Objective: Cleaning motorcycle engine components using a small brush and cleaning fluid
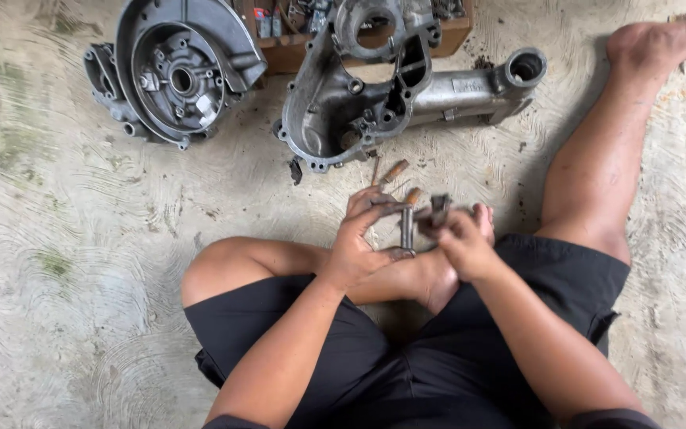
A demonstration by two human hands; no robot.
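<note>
Two hands meet above the crossed legs: left hand (363, 238) pinches an upright grey metal shaft (407, 226), right hand (464, 242) closes around a small dark metal part (439, 206) just beside it. Two grey engine casing halves (175, 71) (391, 87) lie on the concrete floor (81, 238) near its far edge, with wooden-handled tools (395, 172) between casing and hands.

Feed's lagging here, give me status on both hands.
Left hand grips upright metal shaft. Right hand holds small dark part beside it. Nothing between them.

Left hand (359, 242) and right hand (462, 242) together, fingers curled
</note>
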